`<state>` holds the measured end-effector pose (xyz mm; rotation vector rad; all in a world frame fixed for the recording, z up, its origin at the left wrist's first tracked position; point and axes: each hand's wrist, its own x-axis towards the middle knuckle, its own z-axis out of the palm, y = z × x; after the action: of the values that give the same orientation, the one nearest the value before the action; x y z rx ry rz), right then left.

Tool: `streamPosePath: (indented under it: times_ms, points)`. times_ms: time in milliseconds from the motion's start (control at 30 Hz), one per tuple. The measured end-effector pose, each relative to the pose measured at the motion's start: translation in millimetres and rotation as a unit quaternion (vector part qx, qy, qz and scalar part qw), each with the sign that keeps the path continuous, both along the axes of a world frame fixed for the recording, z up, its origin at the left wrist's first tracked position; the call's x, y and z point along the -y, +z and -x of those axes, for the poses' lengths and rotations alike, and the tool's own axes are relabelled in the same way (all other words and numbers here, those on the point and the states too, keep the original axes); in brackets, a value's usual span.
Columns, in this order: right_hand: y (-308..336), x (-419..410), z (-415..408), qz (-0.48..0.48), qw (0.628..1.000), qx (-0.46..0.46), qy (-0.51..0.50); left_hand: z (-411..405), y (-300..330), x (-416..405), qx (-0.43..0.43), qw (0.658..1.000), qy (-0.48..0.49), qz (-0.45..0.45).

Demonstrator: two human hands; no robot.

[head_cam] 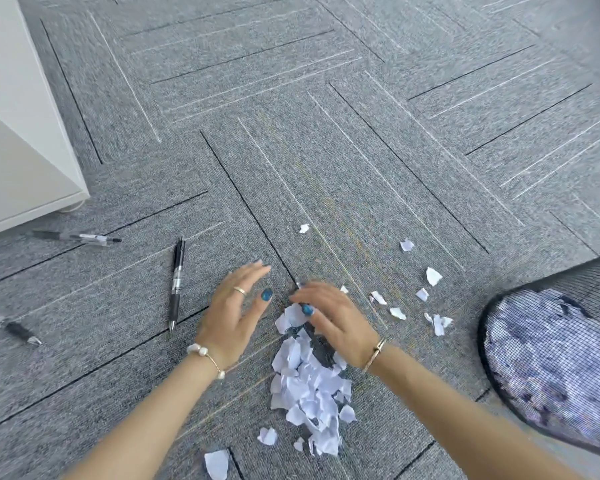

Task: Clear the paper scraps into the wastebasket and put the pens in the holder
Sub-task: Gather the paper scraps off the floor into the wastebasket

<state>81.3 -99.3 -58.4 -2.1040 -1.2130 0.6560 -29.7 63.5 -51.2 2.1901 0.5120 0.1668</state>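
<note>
Two bare forearms reach in from the bottom edge, and between them a heap of torn white paper scraps point(309, 386) lies on the grey carpet point(326, 150), with a few stray bits at its near end, the largest point(217, 464) almost at the lower border. Left hand point(234, 306) hovers flat just beside the far end of the heap, fingers straight and close together, thumb spread out toward the other hand, holding nothing; it wears a ring, and a pearl bracelet point(207, 358) sits on the wrist. Right hand point(333, 317) rests palm down on the top of the heap, fingers loosely bent and touching the paper there (motion blur makes it hard to tell whether any piece is pinched), with a gold bangle point(374, 353) on its wrist. More loose scraps point(433, 275) are scattered on the carpet to the right of that hand, between it and the black mesh wastebasket point(548, 368), which stands at the right edge and already has paper showing through its mesh. Well to the left, three pens lie on the floor: one black pen point(176, 284) near the left hand, a second pen point(80, 238) just beside the base of a white cabinet point(21, 150), and a third pen point(13, 329) at the left edge.
</note>
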Motion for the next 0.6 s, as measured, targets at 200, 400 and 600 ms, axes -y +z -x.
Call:
streamPosePath:
  times_ms: [200, 400, 600]
  points:
    - [17, 14, -6, -0.069, 0.993, -0.049, -0.08, -24, -13, 4, -0.016, 0.995, -0.059, -0.077]
    - [0, -36, -51, 0.05, 0.987, 0.051, -0.142, -8, -15, 21, -0.025, 0.998, -0.05, -0.038]
    - [-8, -56, -41, 0.065, 0.987, 0.122, -0.088, -3, -11, 10, -0.025, 0.998, -0.062, 0.002]
